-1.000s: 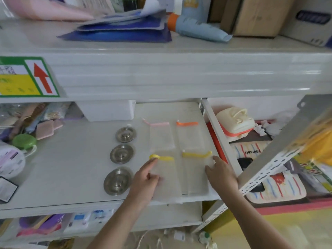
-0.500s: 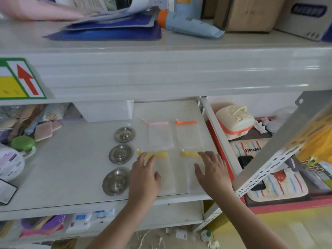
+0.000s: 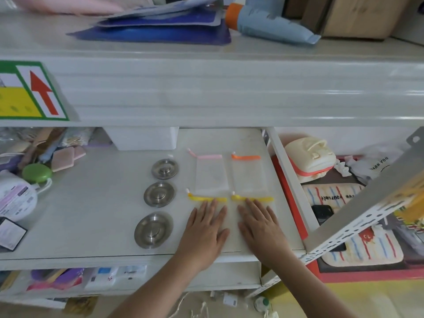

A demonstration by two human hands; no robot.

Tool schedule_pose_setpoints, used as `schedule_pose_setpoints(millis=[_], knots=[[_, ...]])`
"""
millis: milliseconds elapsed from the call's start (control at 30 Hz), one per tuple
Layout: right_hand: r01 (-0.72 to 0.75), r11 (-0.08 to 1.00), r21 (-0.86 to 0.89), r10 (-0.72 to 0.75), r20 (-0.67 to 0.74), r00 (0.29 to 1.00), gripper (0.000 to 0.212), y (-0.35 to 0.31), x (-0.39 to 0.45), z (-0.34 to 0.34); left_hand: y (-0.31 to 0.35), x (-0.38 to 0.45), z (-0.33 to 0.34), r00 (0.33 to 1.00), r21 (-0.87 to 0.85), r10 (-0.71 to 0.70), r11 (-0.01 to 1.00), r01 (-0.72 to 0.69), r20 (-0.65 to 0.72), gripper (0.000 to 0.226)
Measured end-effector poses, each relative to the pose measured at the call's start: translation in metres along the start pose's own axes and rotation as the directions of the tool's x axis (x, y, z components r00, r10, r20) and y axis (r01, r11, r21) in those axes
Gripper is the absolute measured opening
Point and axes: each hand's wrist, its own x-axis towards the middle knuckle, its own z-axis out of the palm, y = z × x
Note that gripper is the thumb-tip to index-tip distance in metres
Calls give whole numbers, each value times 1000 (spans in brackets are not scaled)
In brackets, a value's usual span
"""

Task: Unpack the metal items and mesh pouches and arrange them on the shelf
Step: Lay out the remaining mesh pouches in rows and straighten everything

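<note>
Three round metal discs lie in a column on the white shelf (image 3: 91,214): far disc (image 3: 165,169), middle disc (image 3: 159,194), near disc (image 3: 153,230). To their right lie several clear mesh pouches. A pink-tied pouch (image 3: 212,173) and an orange-tied pouch (image 3: 249,173) sit at the back. Two yellow-tied pouches are in front, the left one (image 3: 207,199) and the right one (image 3: 252,199). My left hand (image 3: 204,230) rests flat, fingers spread, on the left yellow pouch. My right hand (image 3: 261,228) lies flat on the right yellow pouch. Both pouches are mostly hidden under the palms.
A white bin (image 3: 142,138) stands at the back of the shelf. A green round case (image 3: 36,173), pink pads (image 3: 66,157) and a white jar (image 3: 13,198) crowd the left. A perforated metal upright (image 3: 358,216) slants on the right, with a cream case (image 3: 309,154) behind it.
Both hands went from pinching the front pouches' edges to lying flat on them. The two yellow-tied pouches slid back and now line up straight under the rear pair.
</note>
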Motion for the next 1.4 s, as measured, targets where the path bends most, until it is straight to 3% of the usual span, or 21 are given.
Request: schedule_pose_setpoints(millis=[167,233,400,633,700,800,833,1000,1167,1267,1400], knots=[[-41,988,151,64,-152,986,54,6,20,-28,-6,19,-13,990,-62,-42,997,33,-137,60],[-68,989,132,83,-113,990,54,15,44,-37,-15,43,-19,985,-86,-85,994,73,-153,59],[-83,996,-8,84,123,989,56,30,88,-29,-28,91,-18,994,16,-108,994,108,24,59],[-96,995,-20,97,131,987,57,31,102,-26,-44,103,-18,994,-17,-81,996,82,72,61],[-105,994,32,102,77,992,58,27,92,-32,-42,95,-20,997,14,-82,997,82,-10,63],[-103,986,135,123,-153,980,57,13,44,-37,-25,60,-19,982,-20,-82,997,79,-170,66],[-97,986,136,119,-170,978,57,7,24,-36,-18,45,-16,982,-34,-71,997,66,-175,67],[-37,999,-27,38,57,998,66,7,-22,-11,-1,9,5,999,-8,-29,1000,29,-44,73],[-61,998,-7,61,68,996,65,6,-11,-8,-10,14,4,1000,20,-14,1000,15,-21,73],[-69,997,39,67,62,996,65,4,-13,-12,-24,18,-15,995,-63,-22,998,16,-99,70],[-82,986,147,94,-75,993,59,-4,-25,-14,-95,46,-48,953,-67,-219,976,209,-208,62]])
